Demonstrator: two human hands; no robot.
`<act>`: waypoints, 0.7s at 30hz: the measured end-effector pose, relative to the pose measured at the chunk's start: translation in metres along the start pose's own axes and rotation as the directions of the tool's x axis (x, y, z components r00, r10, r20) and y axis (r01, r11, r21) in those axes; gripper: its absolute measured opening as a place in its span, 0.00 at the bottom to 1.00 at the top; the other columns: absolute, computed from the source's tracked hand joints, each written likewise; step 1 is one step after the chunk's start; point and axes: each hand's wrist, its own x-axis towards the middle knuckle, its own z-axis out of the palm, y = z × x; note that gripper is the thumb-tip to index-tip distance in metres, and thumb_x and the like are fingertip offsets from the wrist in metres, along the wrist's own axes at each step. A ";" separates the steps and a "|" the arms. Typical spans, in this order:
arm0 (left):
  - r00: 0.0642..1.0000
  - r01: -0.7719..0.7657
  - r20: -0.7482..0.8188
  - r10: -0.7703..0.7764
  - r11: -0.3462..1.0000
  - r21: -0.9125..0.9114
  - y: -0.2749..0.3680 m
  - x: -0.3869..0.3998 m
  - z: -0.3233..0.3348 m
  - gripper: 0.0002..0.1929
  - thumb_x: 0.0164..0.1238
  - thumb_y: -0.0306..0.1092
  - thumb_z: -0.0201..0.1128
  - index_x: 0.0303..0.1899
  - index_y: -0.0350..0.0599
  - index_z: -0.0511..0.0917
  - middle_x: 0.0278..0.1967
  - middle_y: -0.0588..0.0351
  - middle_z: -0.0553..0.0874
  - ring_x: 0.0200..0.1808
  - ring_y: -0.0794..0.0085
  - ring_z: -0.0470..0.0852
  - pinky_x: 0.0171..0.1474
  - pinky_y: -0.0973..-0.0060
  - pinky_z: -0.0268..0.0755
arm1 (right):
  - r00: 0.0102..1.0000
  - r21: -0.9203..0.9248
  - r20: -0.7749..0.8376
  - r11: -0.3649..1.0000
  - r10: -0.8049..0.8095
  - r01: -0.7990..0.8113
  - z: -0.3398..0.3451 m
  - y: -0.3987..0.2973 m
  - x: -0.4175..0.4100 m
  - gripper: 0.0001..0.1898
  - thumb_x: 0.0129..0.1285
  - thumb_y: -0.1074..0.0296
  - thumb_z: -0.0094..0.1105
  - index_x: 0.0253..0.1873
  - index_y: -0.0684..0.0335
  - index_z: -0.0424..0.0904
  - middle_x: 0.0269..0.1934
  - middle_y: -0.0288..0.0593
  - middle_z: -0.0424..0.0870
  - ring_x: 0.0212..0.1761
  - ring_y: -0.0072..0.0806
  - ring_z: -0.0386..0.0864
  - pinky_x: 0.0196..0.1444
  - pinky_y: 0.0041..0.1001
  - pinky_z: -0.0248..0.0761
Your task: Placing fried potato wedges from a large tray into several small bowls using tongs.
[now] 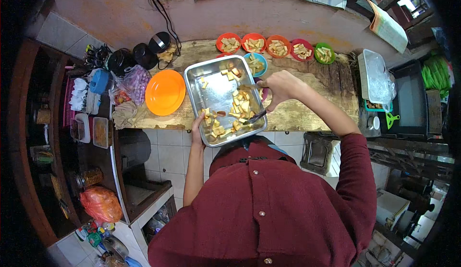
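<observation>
My left hand (198, 132) grips the near left rim of a rectangular metal tray (216, 94), which is tilted over the front part of the wooden table. Pale yellow chopped pieces of food (240, 103) lie in the tray, mostly along its right and near sides. From the right, my right hand (284, 87) holds what look like tongs (257, 116), their two arms spread over the tray's right side. A blue bowl (260, 65) of similar pieces stands just beyond the tray's right rim. The tray partly covers a red bowl and a purple bowl (265, 93).
Along the back of the wooden table (309, 105) stand several filled bowls, among them a red one (218, 46) and a green one (332, 60). An orange plate (165, 92) lies left of the tray. Farther left are a plastic bag (138, 85) and dark jars (144, 56).
</observation>
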 end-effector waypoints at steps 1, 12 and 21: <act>1.000 -0.013 0.001 0.013 1.000 -0.015 0.001 -0.002 0.002 0.16 0.62 0.41 0.52 0.41 0.37 0.74 0.34 0.53 0.80 0.34 0.71 0.81 0.37 0.77 0.74 | 1.000 0.014 0.007 1.000 0.018 -0.018 -0.001 -0.003 -0.002 0.40 0.27 0.43 0.68 0.49 0.60 0.75 0.23 0.47 0.79 0.28 0.41 0.78 0.30 0.34 0.70; 0.999 -0.040 -0.001 0.040 0.993 -0.115 0.002 0.000 -0.007 0.17 0.62 0.42 0.51 0.44 0.37 0.72 0.36 0.52 0.79 0.38 0.69 0.79 0.43 0.75 0.72 | 0.998 0.327 0.030 0.943 0.051 -0.058 0.029 -0.004 -0.020 0.24 0.38 0.52 0.67 0.37 0.64 0.80 0.25 0.54 0.79 0.31 0.43 0.78 0.36 0.36 0.71; 0.999 -0.041 -0.028 0.037 0.987 -0.153 0.000 0.002 -0.007 0.18 0.62 0.42 0.51 0.47 0.38 0.70 0.40 0.51 0.78 0.40 0.68 0.78 0.44 0.75 0.72 | 0.997 0.522 -0.074 0.851 -0.010 0.047 0.032 -0.001 -0.028 0.18 0.46 0.59 0.63 0.42 0.61 0.80 0.21 0.49 0.78 0.15 0.35 0.74 0.21 0.29 0.70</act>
